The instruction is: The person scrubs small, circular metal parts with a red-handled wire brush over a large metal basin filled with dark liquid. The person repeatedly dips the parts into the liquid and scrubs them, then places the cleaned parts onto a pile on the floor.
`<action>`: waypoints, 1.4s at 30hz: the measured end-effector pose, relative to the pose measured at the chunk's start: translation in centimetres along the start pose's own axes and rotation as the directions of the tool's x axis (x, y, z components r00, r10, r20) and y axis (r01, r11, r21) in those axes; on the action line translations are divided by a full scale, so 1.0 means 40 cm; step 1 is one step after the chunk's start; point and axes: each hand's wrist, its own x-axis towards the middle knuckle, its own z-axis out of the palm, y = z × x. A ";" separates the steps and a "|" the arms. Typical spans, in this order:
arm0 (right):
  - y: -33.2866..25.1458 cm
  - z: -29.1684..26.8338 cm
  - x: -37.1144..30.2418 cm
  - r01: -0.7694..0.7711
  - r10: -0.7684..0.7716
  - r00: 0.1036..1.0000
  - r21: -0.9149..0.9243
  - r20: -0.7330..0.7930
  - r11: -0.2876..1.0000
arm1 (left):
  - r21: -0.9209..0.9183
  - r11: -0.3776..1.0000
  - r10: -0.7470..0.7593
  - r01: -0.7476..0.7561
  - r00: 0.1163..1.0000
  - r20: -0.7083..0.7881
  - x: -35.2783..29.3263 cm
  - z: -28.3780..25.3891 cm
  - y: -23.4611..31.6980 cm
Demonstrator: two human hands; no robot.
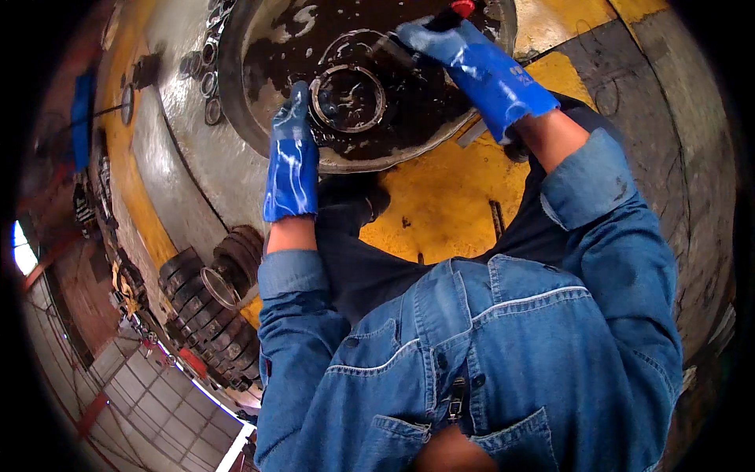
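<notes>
Yellow-painted floor (448,197) shows below a broad round basin (236,102), with scuffed grey surfaces to either side. Its pale, worn rim curves around a pool of dark liquid (271,59), glossy in places, with lighter patches and streaks across it. Within the basin, toward the near side, is a metal ring (382,106), thin-walled and wet, its open middle showing the dark liquid. At the ring's left edge is the left hand (292,122), in a smooth blue glove that glistens with moisture; its fingers are mostly hidden, so I cannot tell whether that grip is closed on the metal. Over the far right of the basin, the right hand (444,47), gloved alike, is clenched around a tool with a red end (463,8), the rest of it blurred. Small dark rings (209,83) line the basin's outer left side, and farther down that side lie stacked black ribbed cylindrical parts (206,315), stout and grimy.
</notes>
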 end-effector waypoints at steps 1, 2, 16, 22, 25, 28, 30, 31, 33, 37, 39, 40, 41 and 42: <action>-0.001 0.010 0.010 -0.001 0.002 1.000 0.043 -0.007 0.999 | 0.076 0.996 -0.041 0.046 0.997 -0.070 0.002 0.011 -0.002; -0.001 0.017 0.019 -0.003 0.004 1.000 0.082 -0.003 0.997 | 0.149 0.984 -0.075 0.096 0.987 -0.142 0.005 0.020 -0.001; -0.123 -0.016 -0.164 0.295 -0.283 0.934 -0.024 0.219 0.955 | 0.282 0.959 0.009 0.039 0.986 -0.166 -0.008 0.025 0.006; -0.089 0.080 -0.139 0.853 -0.837 0.494 -0.317 0.236 0.414 | 0.460 0.888 0.017 -0.004 1.000 -0.025 -0.037 0.068 0.033; -0.101 0.092 -0.164 0.591 -0.563 0.801 -0.416 0.204 0.691 | 0.503 0.864 0.027 -0.007 0.999 -0.032 -0.072 0.102 0.048; -0.128 0.082 -0.158 0.238 -0.148 0.958 -0.392 0.247 0.889 | 0.509 0.852 0.112 -0.122 0.992 0.051 -0.085 0.128 0.059; -0.140 0.044 -0.152 -0.040 0.094 0.893 -0.130 0.439 0.991 | 0.527 0.839 0.127 -0.136 0.990 0.054 -0.091 0.130 0.055; -0.141 0.007 -0.179 -0.087 0.085 0.852 -0.021 0.516 0.996 | 0.552 0.822 0.130 -0.142 0.990 0.060 -0.088 0.130 0.052; -0.005 0.043 -0.142 0.322 -0.409 0.788 0.257 0.460 0.911 | 0.565 0.814 0.125 -0.135 0.991 0.055 -0.078 0.139 0.043; 0.101 0.155 -0.055 0.476 -0.616 0.721 0.420 0.316 0.772 | 0.641 0.734 0.267 -0.223 0.963 0.030 -0.058 0.129 0.003; 0.111 0.179 -0.042 0.414 -0.532 0.804 0.391 0.265 0.822 | 0.642 0.727 0.281 -0.242 0.959 0.043 -0.048 0.113 -0.017; 0.109 0.180 -0.040 0.366 -0.482 0.839 0.393 0.252 0.843 | 0.643 0.722 0.291 -0.256 0.955 0.054 -0.045 0.112 -0.019; 0.110 0.181 -0.044 0.309 -0.427 0.870 0.403 0.246 0.861 | 0.646 0.720 0.282 -0.253 0.957 0.060 -0.039 0.113 -0.022; 0.113 0.187 -0.042 0.246 -0.395 0.877 0.450 0.274 0.858 | 0.652 0.716 0.274 -0.248 0.960 0.064 -0.036 0.113 -0.017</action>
